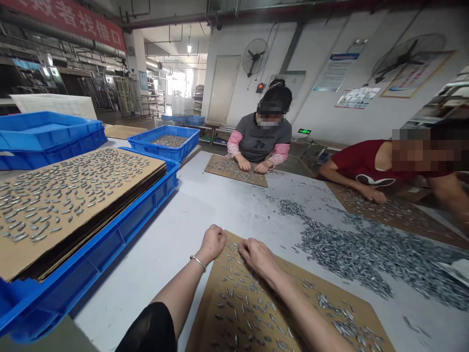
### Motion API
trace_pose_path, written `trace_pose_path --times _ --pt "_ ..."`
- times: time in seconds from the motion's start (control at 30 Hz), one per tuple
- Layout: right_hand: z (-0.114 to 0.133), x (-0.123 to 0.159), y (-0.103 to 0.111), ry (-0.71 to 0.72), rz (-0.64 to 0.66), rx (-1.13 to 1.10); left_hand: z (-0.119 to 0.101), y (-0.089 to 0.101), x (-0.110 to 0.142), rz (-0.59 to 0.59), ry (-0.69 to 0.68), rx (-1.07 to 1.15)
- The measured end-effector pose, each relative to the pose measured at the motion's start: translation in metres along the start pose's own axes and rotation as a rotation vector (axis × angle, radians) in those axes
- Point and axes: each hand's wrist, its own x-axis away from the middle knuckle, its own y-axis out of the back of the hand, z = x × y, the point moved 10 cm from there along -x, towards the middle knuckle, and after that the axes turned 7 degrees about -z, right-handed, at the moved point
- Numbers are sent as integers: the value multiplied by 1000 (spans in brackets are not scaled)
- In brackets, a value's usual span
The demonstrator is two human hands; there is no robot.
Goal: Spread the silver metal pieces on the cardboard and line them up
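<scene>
item: cardboard sheet (204,320), one, on the desk (205,195) beneath both hands; seemingly part done. small metal pieces (326,302), too many to count: mostly apart on its left, clumped on its right. remaining: those clumps, plus loose pile (344,244), one, beyond and to the right. apparently done: sheet stack (22,259), one, top covered with separate pieces, in blue tray (120,254). left hand (213,242), one, fingers curled at the far corner; right hand (258,256), one, fingers bent over the sheet; cannot tell whether either grip grasps anything. co-workers (264,139), two.
</scene>
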Motion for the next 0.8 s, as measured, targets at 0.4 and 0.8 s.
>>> trace_pose_path --times 0.4,0.8 --pt "3 -23 -12 -41 44 100 2 -2 -2 2 15 -13" --pt "8 -22 -1 -94 46 67 2 -1 -1 -2 24 -9"
